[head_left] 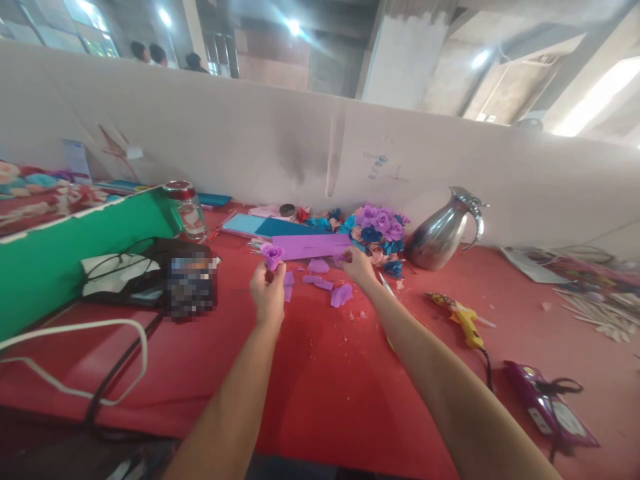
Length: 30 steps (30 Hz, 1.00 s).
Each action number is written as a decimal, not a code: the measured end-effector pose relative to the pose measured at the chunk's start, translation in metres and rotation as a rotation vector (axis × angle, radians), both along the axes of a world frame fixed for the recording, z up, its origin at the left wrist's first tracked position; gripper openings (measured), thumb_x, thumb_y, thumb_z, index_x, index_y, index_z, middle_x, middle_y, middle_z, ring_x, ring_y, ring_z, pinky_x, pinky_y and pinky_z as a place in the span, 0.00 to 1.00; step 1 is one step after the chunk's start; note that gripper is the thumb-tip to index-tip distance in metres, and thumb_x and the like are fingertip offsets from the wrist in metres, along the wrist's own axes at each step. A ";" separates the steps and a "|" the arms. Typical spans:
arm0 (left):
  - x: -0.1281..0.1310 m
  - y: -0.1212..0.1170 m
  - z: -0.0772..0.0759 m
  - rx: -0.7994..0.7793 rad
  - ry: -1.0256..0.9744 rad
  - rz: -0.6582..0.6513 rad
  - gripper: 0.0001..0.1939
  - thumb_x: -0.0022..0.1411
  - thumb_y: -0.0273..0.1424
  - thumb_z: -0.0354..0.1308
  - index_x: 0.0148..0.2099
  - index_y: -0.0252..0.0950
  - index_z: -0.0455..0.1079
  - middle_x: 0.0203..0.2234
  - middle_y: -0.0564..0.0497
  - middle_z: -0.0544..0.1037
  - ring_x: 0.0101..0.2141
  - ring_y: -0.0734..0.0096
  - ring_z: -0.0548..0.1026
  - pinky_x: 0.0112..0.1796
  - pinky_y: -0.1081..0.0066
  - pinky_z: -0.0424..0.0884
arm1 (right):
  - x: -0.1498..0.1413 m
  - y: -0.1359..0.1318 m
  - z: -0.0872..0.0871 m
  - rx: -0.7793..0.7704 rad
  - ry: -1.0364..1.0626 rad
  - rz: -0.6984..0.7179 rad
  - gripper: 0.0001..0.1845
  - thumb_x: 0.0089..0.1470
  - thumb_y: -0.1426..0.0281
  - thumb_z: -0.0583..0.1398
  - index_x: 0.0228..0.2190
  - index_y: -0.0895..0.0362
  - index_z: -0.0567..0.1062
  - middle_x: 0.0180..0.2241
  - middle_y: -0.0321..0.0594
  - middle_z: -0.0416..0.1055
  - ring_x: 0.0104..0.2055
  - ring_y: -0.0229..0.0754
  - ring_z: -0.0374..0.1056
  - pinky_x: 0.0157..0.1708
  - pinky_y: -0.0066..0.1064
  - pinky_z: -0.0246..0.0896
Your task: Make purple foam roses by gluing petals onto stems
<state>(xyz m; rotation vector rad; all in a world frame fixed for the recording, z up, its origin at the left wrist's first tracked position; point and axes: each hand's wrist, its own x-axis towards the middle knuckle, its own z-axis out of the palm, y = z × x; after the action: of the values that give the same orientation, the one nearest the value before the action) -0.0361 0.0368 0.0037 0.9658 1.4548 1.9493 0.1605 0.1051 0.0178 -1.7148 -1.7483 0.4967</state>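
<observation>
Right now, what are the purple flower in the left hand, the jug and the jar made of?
Flower: probably paper, matte, looking thin with ruffled edges. Jug: seems metal, polished, since it shines with mirror-like reflections. Jar: glossy and see-through; could be glass or plastic.

Overhead lamps (293, 27) flare into hazy bursts, and a bright strip (600, 100) at upper right burns out to white above a dimmer partition (225, 127). Pale sheen washes the sides of the red bench (340, 400), deeper in tone at front center, while highlights glint off a metal jug (435, 233). Fine detail is soft throughout, wide-angle distortion stretches the edges, and a mosaic blurs one patch at left.
</observation>
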 end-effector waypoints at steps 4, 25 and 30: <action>0.005 -0.002 0.003 -0.113 -0.159 -0.080 0.15 0.44 0.38 0.65 0.32 0.32 0.76 0.23 0.53 0.75 0.27 0.73 0.69 0.29 0.74 0.64 | 0.006 -0.019 0.001 -0.004 0.232 0.011 0.19 0.44 0.71 0.59 0.41 0.58 0.68 0.33 0.38 0.75 0.33 0.39 0.71 0.32 0.29 0.64; -0.002 0.000 0.002 -0.271 -0.118 -0.049 0.08 0.39 0.25 0.60 0.27 0.34 0.76 0.23 0.50 0.78 0.29 0.68 0.75 0.32 0.70 0.69 | -0.036 -0.024 -0.019 -0.058 0.334 0.105 0.13 0.45 0.72 0.60 0.36 0.55 0.74 0.24 0.32 0.72 0.29 0.38 0.70 0.32 0.28 0.64; -0.004 0.002 -0.002 -0.249 -0.115 -0.016 0.08 0.41 0.24 0.60 0.28 0.34 0.76 0.24 0.50 0.79 0.31 0.67 0.75 0.37 0.69 0.69 | -0.049 -0.003 -0.019 -0.079 0.159 0.053 0.12 0.47 0.75 0.60 0.37 0.56 0.75 0.32 0.39 0.76 0.35 0.41 0.72 0.38 0.30 0.64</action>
<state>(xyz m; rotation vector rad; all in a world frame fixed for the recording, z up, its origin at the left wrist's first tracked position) -0.0396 0.0384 0.0022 0.7400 1.5718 1.7312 0.1115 0.1020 -0.0008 -1.6379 -1.6837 0.7151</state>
